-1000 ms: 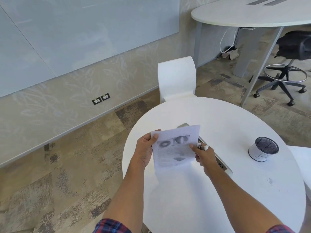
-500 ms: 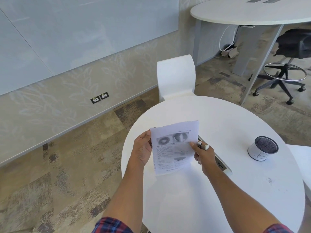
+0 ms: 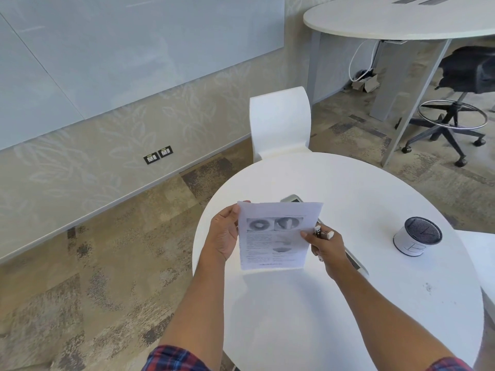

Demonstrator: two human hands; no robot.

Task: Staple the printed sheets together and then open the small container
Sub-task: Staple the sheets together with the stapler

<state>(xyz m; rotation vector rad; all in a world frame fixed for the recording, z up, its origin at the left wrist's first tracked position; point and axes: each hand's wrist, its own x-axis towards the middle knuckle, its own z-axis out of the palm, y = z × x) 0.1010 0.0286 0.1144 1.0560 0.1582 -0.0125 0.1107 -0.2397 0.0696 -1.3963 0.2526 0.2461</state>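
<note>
Fingers (image 3: pixel 305 234) of both hands pinch sheets (image 3: pixel 276 236).

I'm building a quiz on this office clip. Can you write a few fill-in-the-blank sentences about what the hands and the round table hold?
1. The printed white paper sheets are held by ____ hands.
2. The small white cylindrical container with a dark top stands on the round white ____.
3. The small white stapler is in the ____ hand.
4. The left hand grips the sheets' ____ edge.

Missing words: both; table; right; left
</note>
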